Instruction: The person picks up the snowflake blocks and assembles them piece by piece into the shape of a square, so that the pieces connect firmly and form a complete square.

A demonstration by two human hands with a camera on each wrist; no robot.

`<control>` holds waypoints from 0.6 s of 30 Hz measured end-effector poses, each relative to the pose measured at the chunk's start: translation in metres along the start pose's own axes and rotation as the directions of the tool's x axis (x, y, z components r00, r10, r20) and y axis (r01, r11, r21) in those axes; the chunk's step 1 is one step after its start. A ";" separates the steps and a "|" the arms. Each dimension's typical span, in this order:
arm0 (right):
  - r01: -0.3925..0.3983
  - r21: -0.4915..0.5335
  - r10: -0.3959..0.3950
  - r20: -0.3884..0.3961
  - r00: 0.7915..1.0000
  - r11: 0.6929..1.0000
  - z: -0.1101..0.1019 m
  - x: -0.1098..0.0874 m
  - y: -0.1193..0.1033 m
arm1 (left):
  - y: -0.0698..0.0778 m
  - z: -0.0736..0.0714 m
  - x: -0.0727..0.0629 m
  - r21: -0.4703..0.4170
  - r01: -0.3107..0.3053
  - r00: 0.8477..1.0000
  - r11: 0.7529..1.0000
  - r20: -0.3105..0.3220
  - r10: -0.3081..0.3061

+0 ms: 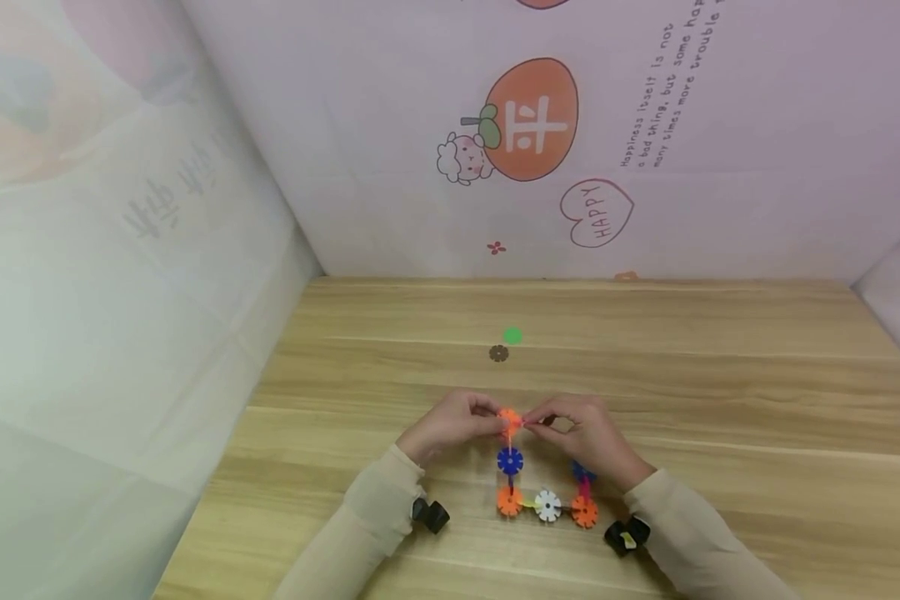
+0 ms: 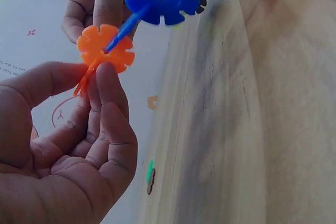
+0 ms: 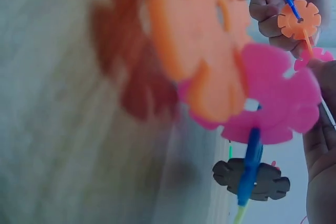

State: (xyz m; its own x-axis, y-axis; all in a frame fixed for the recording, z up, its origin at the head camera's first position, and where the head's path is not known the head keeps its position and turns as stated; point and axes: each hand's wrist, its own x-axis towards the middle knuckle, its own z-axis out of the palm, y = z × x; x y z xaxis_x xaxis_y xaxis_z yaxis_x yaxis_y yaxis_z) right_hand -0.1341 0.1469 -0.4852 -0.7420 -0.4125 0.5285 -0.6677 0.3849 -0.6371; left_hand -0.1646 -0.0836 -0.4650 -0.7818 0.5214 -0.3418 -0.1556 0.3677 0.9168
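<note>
My left hand point(image 1: 450, 427) pinches an orange notched plastic disc point(image 1: 508, 417) at the top of a linked chain of interlocking discs. My right hand point(image 1: 596, 437) holds a small pink notched disc point(image 3: 319, 56) between thumb and finger, edge against the orange one. Below the orange disc hangs a blue disc point(image 1: 509, 461), then another orange disc point(image 1: 508, 502). A white disc point(image 1: 547, 506) links across to an orange disc point(image 1: 585, 512) at the right corner. From there a pink disc point(image 3: 278, 98) and a blue disc point(image 1: 583, 472) run up, partly hidden under my right hand.
Farther back on the wooden table point(image 1: 682, 358) lie a loose green disc point(image 1: 513, 335) and a brown notched disc point(image 1: 498, 353). A printed cloth point(image 1: 390, 192) stands behind the table and another at the left. Black camera straps point(image 1: 431, 516) sit at both wrists.
</note>
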 end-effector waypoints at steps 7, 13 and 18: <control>0.026 -0.018 -0.026 0.006 1.000 0.999 0.003 0.002 -0.001 | 0.004 -0.001 0.003 0.124 -0.003 0.999 0.992 0.041 -0.002; 0.007 0.008 -0.007 0.002 1.000 1.000 0.006 0.003 -0.002 | 0.005 0.001 0.006 0.134 0.010 0.999 0.991 0.050 -0.017; -0.002 -0.003 0.002 -0.002 1.000 1.000 0.007 0.005 -0.003 | 0.005 -0.001 0.006 0.105 0.024 0.998 0.994 0.053 -0.030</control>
State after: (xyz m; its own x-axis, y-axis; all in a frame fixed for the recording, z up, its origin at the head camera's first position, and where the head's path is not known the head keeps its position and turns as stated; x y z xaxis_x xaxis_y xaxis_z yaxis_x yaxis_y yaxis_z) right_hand -0.1353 0.1383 -0.4843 -0.7435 -0.4102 0.5282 -0.6664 0.3880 -0.6367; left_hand -0.1705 -0.0793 -0.4624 -0.7439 0.5502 -0.3793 -0.1100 0.4591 0.8816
